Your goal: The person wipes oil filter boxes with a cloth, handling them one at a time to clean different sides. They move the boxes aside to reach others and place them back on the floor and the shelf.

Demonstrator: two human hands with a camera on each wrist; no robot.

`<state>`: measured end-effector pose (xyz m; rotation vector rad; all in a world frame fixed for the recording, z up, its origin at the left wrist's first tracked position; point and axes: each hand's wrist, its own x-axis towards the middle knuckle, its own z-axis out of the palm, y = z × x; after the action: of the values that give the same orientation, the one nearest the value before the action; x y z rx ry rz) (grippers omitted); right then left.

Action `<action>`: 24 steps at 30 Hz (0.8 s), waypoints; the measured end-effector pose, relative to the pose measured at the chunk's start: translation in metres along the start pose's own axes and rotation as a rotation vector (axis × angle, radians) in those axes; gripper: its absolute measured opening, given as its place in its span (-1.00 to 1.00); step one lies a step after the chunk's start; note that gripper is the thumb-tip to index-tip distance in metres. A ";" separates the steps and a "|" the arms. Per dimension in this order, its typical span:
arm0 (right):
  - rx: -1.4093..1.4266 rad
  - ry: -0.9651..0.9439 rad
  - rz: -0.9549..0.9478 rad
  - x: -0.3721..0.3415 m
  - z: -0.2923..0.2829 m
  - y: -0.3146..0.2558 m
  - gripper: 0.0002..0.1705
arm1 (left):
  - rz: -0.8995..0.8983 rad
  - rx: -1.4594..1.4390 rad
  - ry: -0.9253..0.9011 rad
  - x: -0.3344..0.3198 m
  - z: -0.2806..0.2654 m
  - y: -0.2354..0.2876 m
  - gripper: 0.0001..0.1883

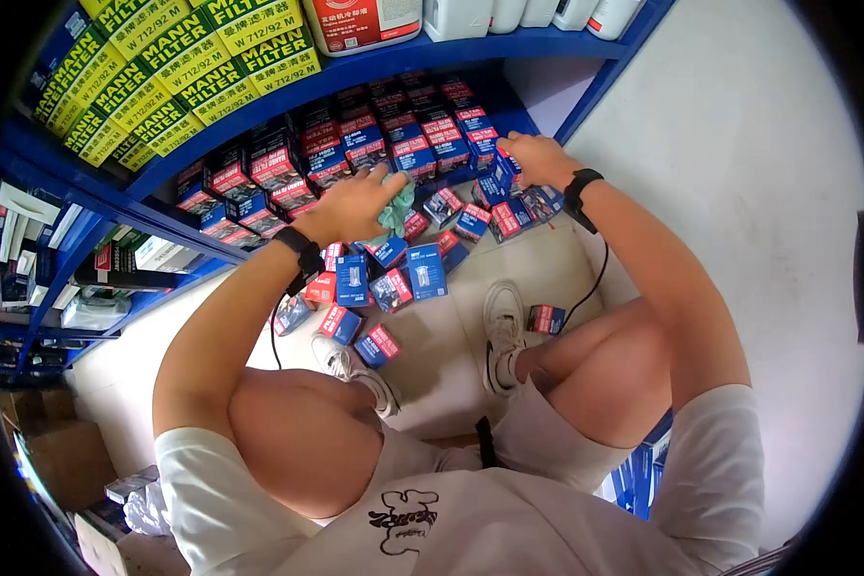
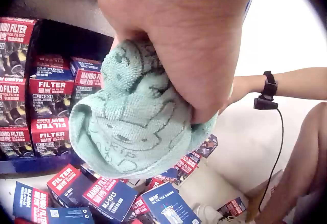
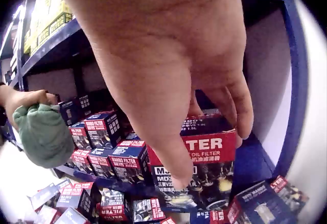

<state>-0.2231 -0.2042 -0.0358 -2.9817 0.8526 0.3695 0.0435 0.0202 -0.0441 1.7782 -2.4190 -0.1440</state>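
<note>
A green cloth (image 2: 138,127) is bunched in my left hand (image 2: 179,35), hanging from the curled fingers; in the head view this hand (image 1: 350,206) is in front of the stacked filter boxes. My right hand (image 3: 163,55) grips a red and blue filter box (image 3: 204,157) between thumb and fingers, at the right end of the low shelf. Stacked filter boxes (image 1: 278,173) fill much of that shelf. Loose filter boxes (image 1: 427,271) lie in a jumble on the floor below both hands.
The blue shelf edge (image 1: 288,96) runs above the hands, with yellow-green filter boxes (image 1: 206,82) and white bottles (image 1: 461,17) on it. A white wall (image 1: 720,192) stands at the right. Single boxes (image 1: 546,319) lie beside the shoes (image 1: 502,331).
</note>
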 end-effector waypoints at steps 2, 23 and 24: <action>0.010 0.013 0.000 0.009 0.015 0.005 -0.16 | -0.004 -0.027 -0.049 0.004 0.003 0.003 -0.22; 0.052 0.209 0.115 0.048 0.099 0.012 -0.38 | 0.008 -0.056 -0.194 0.005 0.036 0.011 -0.20; 0.057 0.206 0.111 0.049 0.100 0.012 -0.37 | 0.028 -0.046 -0.190 0.004 0.039 0.012 -0.20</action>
<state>-0.2110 -0.2317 -0.1433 -2.9642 1.0293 0.0379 0.0244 0.0194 -0.0804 1.7851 -2.5435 -0.3780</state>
